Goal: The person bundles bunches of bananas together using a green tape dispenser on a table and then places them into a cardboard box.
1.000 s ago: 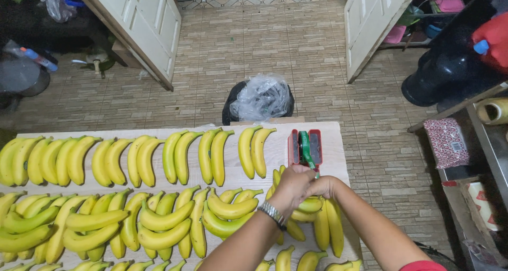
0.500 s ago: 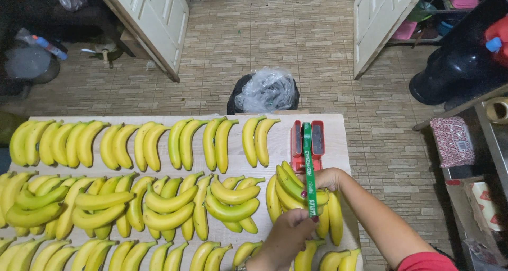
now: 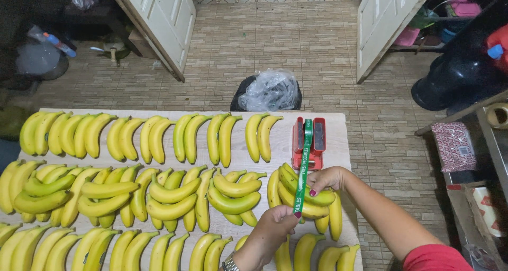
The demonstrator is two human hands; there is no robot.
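Green tape drawn taut over a banana bunch

Nearest us, the left hand point(image 3: 272, 229) pinches the free end of the green tape point(image 3: 303, 168), grip clenched on it. Just beyond, the right hand point(image 3: 325, 179) presses down on the banana bunch point(image 3: 296, 194) at the desk's point(image 3: 338, 144) right side, fingers closed on the tape where it crosses the fruit. The strip runs on up to the red tape dispenser point(image 3: 309, 143). Banding looks in hand; the wrap would need the tape brought round the bunch and parted. Farther off, rows of bananas point(image 3: 148, 138), then a bagged bin point(image 3: 267, 91) on the tiled floor
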